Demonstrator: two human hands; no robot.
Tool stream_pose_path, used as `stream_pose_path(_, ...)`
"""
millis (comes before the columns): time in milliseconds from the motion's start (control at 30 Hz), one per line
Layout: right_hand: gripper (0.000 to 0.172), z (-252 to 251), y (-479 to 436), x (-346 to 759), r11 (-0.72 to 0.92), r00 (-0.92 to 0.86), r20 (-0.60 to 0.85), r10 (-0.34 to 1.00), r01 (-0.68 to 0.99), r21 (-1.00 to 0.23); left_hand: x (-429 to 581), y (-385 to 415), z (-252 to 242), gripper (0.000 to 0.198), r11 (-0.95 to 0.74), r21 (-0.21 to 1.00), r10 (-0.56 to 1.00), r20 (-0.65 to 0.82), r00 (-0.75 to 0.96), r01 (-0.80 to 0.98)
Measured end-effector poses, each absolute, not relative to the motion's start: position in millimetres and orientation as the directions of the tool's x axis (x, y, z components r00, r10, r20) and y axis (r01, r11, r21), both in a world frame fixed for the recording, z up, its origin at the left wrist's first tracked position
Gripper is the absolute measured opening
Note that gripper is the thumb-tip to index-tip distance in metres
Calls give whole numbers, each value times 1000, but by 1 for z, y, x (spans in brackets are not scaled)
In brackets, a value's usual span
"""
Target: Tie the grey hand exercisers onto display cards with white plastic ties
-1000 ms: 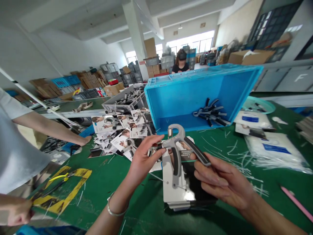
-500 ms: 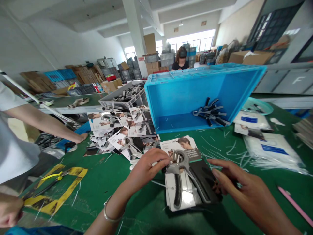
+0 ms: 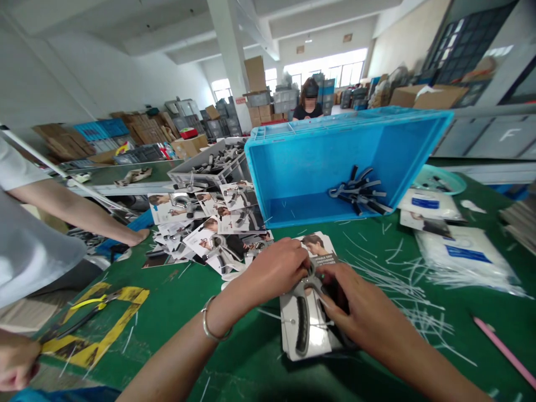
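Note:
A grey hand grip strengthener [image 3: 302, 324] with black-padded handles lies on a stack of printed cards [image 3: 320, 343] on the green table in front of me. My left hand [image 3: 288, 268] curls its fingers over the spring end of the strengthener, mostly hiding the spring. From the other side, my right hand [image 3: 349, 296] closes thumb and fingers around the upper part and covers the right handle. A thin white cable tie [image 3: 293, 321] crosses the left handle. Whether either hand pinches a tie end is hidden.
A blue crate [image 3: 310, 167] on its side holds several strengtheners [image 3: 360, 190]. Carded ones [image 3: 226, 245] are heaped left of it. Loose cable ties [image 3: 419, 301] and plastic bags [image 3: 464, 251] lie right. Yellow-handled pliers [image 3: 90, 307] rest left, near another person's arm [image 3: 84, 215].
My right hand has moved left onto the strengthener, from beside the card. My left hand has shifted slightly right and up, over the spring.

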State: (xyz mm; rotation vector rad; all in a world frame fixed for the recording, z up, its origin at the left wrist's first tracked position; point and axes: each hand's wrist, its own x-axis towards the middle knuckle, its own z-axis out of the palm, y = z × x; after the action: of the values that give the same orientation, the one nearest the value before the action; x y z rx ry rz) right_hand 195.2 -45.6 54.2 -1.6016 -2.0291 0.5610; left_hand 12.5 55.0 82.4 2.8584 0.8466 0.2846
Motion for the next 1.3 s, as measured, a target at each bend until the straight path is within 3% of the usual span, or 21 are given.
stream_pose_path(233,13,51,-47,201,277,-206,186,961,753,-597,15,47,82,9,-775,293,617,159,771,560)
stream_pose_path(400,16,59,-47,213,365,-334,176,926,672,-644,22,42,81,7,-789,345,593,210,778,508)
stream_pose_path(567,10,56,-41,217,402,-337,241,910,574,-713,24,36,81,9,-785,393,598,276,753,479)
stream_pose_path(767,10,43,-30,213,352,-174,306,936,457,-817,16,38,65,13,-655,668,650,258,715,353)
stream_pose_path(900,12,42,-28,210,290,-73,286,955,416,-862,16,41,48,9,-546,791,727,284,625,276)
stream_pose_path(1300,18,49,-32,211,283,-179,222,959,512,-811,20,32,34,11,-468,857,803,311,508,216)
